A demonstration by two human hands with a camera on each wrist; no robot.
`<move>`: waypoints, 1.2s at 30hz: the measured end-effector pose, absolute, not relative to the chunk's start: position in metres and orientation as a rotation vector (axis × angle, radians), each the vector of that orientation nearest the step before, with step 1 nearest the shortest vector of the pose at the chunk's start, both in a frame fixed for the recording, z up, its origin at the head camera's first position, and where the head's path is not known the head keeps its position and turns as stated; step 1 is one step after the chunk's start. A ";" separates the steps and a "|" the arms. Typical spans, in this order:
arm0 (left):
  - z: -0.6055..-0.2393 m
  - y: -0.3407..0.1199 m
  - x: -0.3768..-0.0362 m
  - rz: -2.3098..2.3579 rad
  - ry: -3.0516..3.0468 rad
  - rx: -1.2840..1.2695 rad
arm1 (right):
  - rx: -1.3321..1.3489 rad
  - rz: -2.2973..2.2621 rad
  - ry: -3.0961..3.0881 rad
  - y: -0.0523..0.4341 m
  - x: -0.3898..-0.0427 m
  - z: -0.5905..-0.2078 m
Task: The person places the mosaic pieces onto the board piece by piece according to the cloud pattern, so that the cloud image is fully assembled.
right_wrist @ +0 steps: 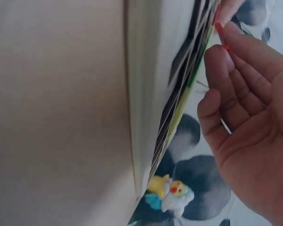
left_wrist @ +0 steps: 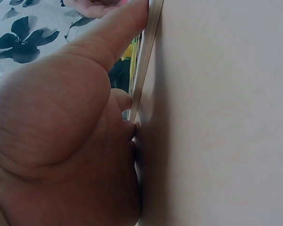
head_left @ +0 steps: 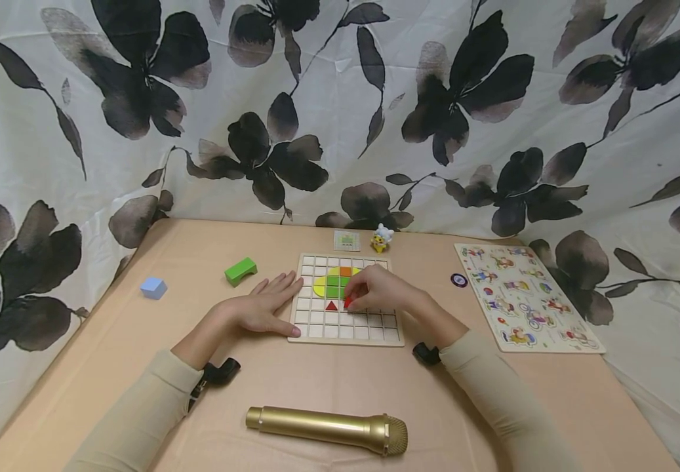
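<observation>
A wooden grid board (head_left: 351,334) lies on the table in the middle of the head view. On it, yellow rounded pieces (head_left: 319,286), green squares (head_left: 335,287) and an orange square (head_left: 345,271) form a cluster, with a red triangle tile (head_left: 331,306) just below. My left hand (head_left: 257,309) rests with fingers spread at the board's left side, thumb touching its edge. Over the board, my right hand (head_left: 382,288) pinches a small red tile (right_wrist: 220,34) between thumb and index finger. Its full outline is hidden by the fingertips.
A gold microphone (head_left: 322,425) lies in front. Left stand a green block (head_left: 240,271) and a blue block (head_left: 153,288). Behind are a small picture card (head_left: 347,240) and a toy figure (head_left: 381,238). Right lie a round disc (head_left: 459,280) and a picture board (head_left: 528,298).
</observation>
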State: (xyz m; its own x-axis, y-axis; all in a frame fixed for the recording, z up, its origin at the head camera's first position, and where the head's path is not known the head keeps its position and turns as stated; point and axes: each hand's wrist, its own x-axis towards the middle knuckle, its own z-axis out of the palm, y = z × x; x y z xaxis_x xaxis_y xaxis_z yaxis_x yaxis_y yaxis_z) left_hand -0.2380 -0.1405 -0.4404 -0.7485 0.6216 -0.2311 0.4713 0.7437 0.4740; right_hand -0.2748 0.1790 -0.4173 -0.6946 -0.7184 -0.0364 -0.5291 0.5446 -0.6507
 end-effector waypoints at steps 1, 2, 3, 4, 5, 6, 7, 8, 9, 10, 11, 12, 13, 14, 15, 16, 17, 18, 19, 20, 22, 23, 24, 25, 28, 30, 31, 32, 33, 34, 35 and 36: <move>-0.440 -0.141 -0.238 0.552 2.566 0.837 | -1.051 -0.868 2.487 0.177 -0.275 -0.418; -0.440 -0.140 -0.238 0.550 2.565 0.834 | -1.060 -0.841 2.490 0.175 -0.275 -0.419; -0.440 -0.140 -0.238 0.550 2.564 0.833 | -1.062 -0.816 2.496 0.173 -0.274 -0.419; -0.439 -0.140 -0.238 0.552 2.563 0.831 | -1.066 -0.792 2.502 0.172 -0.274 -0.419; -0.439 -0.140 -0.238 0.555 2.561 0.831 | -1.062 -0.777 2.505 0.171 -0.274 -0.419; -0.439 -0.141 -0.238 0.555 2.560 0.830 | -1.059 -0.764 2.510 0.170 -0.273 -0.419; -0.439 -0.141 -0.239 0.556 2.559 0.830 | -1.060 -0.752 2.515 0.170 -0.273 -0.419; -0.438 -0.141 -0.239 0.556 2.558 0.828 | -1.060 -0.748 2.514 0.170 -0.273 -0.418; -0.438 -0.141 -0.239 0.556 2.558 0.828 | -1.065 -0.741 2.515 0.169 -0.273 -0.418; -0.437 -0.141 -0.238 0.556 2.557 0.828 | -1.069 -0.735 2.517 0.169 -0.273 -0.418; -0.437 -0.141 -0.238 0.557 2.557 0.828 | -1.072 -0.730 2.517 0.169 -0.273 -0.418; -0.436 -0.141 -0.238 0.557 2.556 0.828 | -1.077 -0.726 2.519 0.169 -0.273 -0.418; -0.436 -0.141 -0.238 0.557 2.556 0.828 | -1.079 -0.724 2.521 0.169 -0.273 -0.418; -0.436 -0.141 -0.238 0.557 2.556 0.828 | -1.079 -0.725 2.521 0.169 -0.273 -0.418; -0.436 -0.141 -0.239 0.559 2.555 0.829 | -1.078 -0.725 2.523 0.169 -0.273 -0.417; -0.436 -0.141 -0.239 0.559 2.554 0.829 | -1.076 -0.725 2.524 0.169 -0.273 -0.417; -0.436 -0.141 -0.240 0.560 2.552 0.830 | -1.075 -0.723 2.528 0.169 -0.273 -0.417; -0.437 -0.141 -0.240 0.561 2.552 0.831 | -1.074 -0.721 2.530 0.169 -0.273 -0.417; -0.437 -0.141 -0.240 0.560 2.552 0.833 | -1.072 -0.725 2.527 0.169 -0.273 -0.417; -0.437 -0.142 -0.241 0.560 2.551 0.834 | -1.067 -0.724 2.533 0.170 -0.273 -0.417; -0.437 -0.142 -0.241 0.562 2.551 0.835 | -1.068 -0.721 2.550 0.173 -0.273 -0.417; -0.437 -0.142 -0.241 0.564 2.551 0.835 | -1.066 -0.727 2.558 0.175 -0.272 -0.416; -0.436 -0.142 -0.241 0.564 2.552 0.836 | -1.059 -0.745 2.561 0.178 -0.272 -0.415; -0.436 -0.142 -0.241 0.564 2.551 0.836 | -1.049 -0.766 2.569 0.181 -0.271 -0.414; -0.437 -0.143 -0.241 0.568 2.546 0.844 | -1.013 -0.856 2.594 0.196 -0.269 -0.407; -0.437 -0.143 -0.242 0.565 2.542 0.847 | -0.975 -0.932 2.613 0.207 -0.267 -0.401; -0.437 -0.143 -0.243 0.565 2.540 0.847 | -0.956 -0.956 2.636 0.214 -0.267 -0.398; -0.438 -0.143 -0.243 0.570 2.539 0.850 | -0.944 -0.979 2.655 0.221 -0.267 -0.395; -0.438 -0.143 -0.244 0.575 2.537 0.853 | -0.924 -0.993 2.681 0.228 -0.267 -0.392; -0.438 -0.143 -0.244 0.581 2.535 0.855 | -0.906 -1.004 2.705 0.235 -0.268 -0.390; -0.438 -0.143 -0.244 0.582 2.536 0.853 | -0.888 -1.011 2.727 0.242 -0.268 -0.388; -0.438 -0.143 -0.245 0.592 2.535 0.855 | -0.879 -1.015 2.749 0.250 -0.269 -0.386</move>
